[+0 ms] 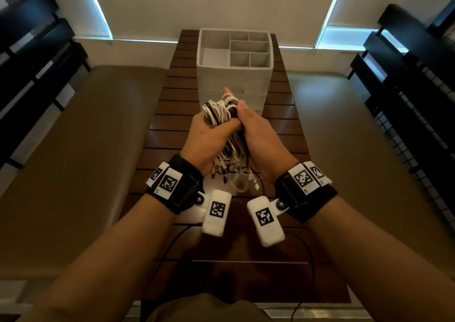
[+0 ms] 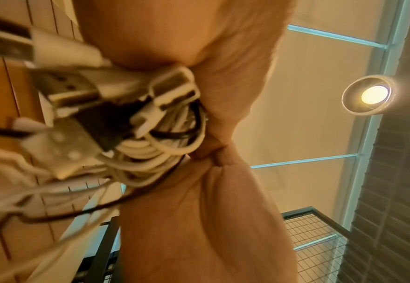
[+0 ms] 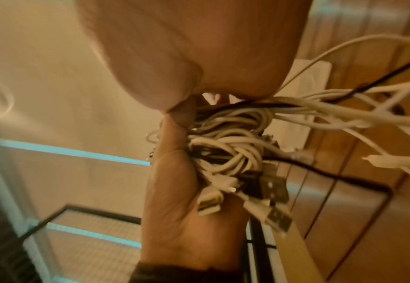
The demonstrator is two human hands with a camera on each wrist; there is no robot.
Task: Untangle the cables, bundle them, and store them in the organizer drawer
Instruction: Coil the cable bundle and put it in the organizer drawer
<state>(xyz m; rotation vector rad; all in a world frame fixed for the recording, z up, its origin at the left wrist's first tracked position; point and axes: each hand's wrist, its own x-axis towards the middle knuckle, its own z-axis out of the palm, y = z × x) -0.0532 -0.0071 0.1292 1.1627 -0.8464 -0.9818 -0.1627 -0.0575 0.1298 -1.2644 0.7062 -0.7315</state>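
A slatted wooden table [image 1: 283, 134] runs down the middle, flanked by tan benches [image 1: 81, 134] left and right. Black wire-mesh shelving [image 1: 418, 114] stands far right; a round ceiling light [image 2: 368, 94] glows overhead.

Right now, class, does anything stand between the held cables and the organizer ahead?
Nothing visible does. Both hands, left hand and right hand, grip the cable bundle just before the white organizer, whose open top compartments look empty.

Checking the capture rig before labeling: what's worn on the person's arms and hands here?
Both forearms are bare, with no sleeves or gloves. The left hand and right hand each have a black strap band at the wrist carrying white blocks printed with black square fiducial markers. A white rounded camera pod, also bearing a marker, hangs from each band on a small bracket with a screw. No rings or watches show.
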